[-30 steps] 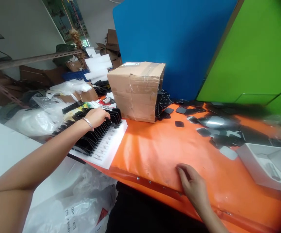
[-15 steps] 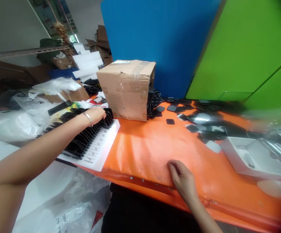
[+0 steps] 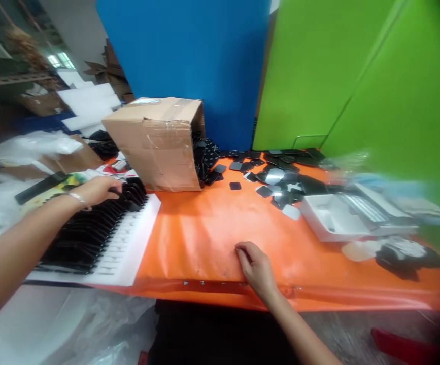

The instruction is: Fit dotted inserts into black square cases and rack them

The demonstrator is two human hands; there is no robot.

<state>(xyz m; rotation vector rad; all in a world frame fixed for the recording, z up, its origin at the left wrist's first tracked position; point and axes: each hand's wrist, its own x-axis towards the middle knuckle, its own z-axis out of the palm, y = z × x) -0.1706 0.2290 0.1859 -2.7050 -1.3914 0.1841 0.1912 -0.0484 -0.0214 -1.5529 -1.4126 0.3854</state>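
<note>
My left hand (image 3: 97, 190), with a bracelet at the wrist, reaches over a white slotted tray (image 3: 128, 243) that holds a row of upright black plates (image 3: 90, 230). Its fingers curl onto the plates at the far end of the row. My right hand (image 3: 256, 266) rests on the orange table cover (image 3: 204, 228) near the front edge, fingers curled loosely with nothing seen in them.
A taped cardboard box (image 3: 155, 142) lies on its side with black pieces (image 3: 276, 175) spilling to the right. A white tray (image 3: 330, 218) sits further right. Blue (image 3: 185, 61) and green (image 3: 337, 76) panels stand behind. Plastic bags and foam lie at the left.
The view has swung to the right, so everything shifts left in the picture. Both hands keep their places on the plates and on the table cover.
</note>
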